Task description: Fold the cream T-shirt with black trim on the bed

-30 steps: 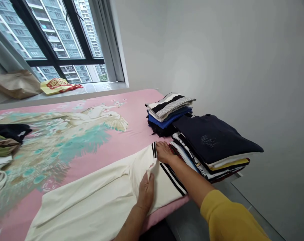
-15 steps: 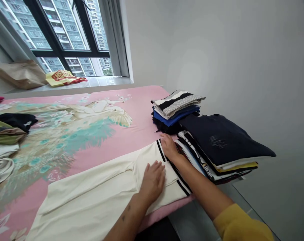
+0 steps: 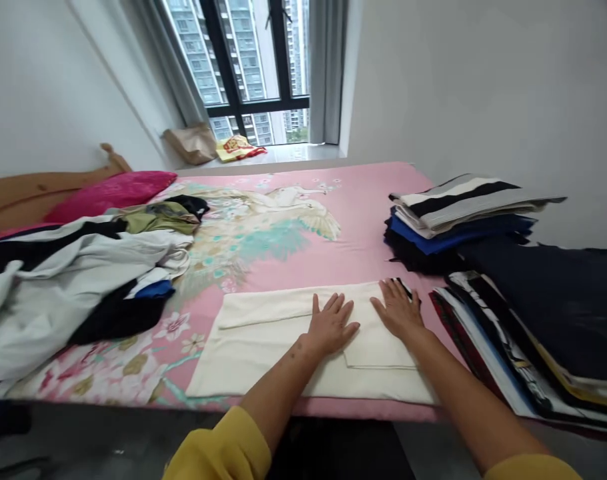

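A cream garment (image 3: 273, 353) lies flat on the bed in front of me, partly folded over itself, with a black-striped edge at its right end. My left hand (image 3: 332, 325) rests palm down on the middle of it, fingers spread. Near the striped end, my right hand (image 3: 397, 308) also presses flat on the cloth, fingers apart, covering part of the black stripe. Neither hand grips anything. What kind of garment it is I cannot tell for certain.
Two folded stacks stand to the right: one topped by a striped garment (image 3: 478, 203), one by a navy shirt (image 3: 558, 293). Loose clothes (image 3: 98, 267) are heaped at left by a magenta pillow (image 3: 118, 193). A pink floral bedsheet (image 3: 363, 213) covers the bed.
My view has swung left, bringing the clothes heap into sight. My right hand has moved from the striped edge onto the cloth; the striped end now appears folded inward.
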{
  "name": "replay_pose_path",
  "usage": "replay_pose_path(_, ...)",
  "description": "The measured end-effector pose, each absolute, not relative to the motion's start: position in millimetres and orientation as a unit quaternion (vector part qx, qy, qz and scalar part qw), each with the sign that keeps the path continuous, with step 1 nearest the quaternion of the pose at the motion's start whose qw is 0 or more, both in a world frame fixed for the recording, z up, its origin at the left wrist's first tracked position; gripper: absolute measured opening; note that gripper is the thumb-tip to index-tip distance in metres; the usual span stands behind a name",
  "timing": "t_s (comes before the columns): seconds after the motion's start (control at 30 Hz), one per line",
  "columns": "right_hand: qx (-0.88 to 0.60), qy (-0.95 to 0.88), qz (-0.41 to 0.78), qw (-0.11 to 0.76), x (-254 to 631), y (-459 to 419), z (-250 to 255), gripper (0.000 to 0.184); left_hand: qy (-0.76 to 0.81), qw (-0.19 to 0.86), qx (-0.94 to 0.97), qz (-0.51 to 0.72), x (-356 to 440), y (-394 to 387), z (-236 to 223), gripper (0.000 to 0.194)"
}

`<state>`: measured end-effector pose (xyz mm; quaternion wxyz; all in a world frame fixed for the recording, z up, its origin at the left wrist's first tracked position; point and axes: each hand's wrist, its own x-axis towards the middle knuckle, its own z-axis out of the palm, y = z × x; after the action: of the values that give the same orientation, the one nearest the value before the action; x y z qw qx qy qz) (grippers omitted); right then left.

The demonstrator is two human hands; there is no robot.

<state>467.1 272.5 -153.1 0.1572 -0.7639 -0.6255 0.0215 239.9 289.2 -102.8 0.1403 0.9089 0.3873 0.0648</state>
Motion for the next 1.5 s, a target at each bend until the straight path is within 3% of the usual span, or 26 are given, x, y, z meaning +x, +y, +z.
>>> replay_pose_path(0.3,-0.786,-0.604,0.014,0.131,461,274,-146,0.055,0.596,0.057,0.801,-0.011,4,304,-101,0.060)
replay_pose_path(0.47,-0.783,-0.602,-0.019,0.155,411,272,-123,0.051,0.673,0.057,0.733,0.074,-72,296,-113,0.053)
replay_pose_path(0.7,-0.646,-0.745,0.033,0.162,254,255,-102,0.046,0.619,0.120,0.740,0.232,-92,275,-133,0.043)
replay_pose_path(0.9,-0.565,-0.795,0.116,0.187,163,252,-97,0.046,0.546,0.139,0.816,0.130,-123,264,-119,0.047)
replay_pose_path(1.07,-0.554,-0.798,0.157,0.177,130,270,-109,0.047,0.550,0.104,0.828,0.019,-129,254,-110,0.065)
replay_pose_path(1.27,-0.555,-0.801,0.121,0.188,114,278,-134,0.047,0.627,0.040,0.778,0.005,-94,260,-123,0.055)
replay_pose_path(1.5,-0.565,-0.774,0.127,0.256,116,279,-139,0.047,0.653,0.053,0.752,0.068,-45,288,-134,0.055)
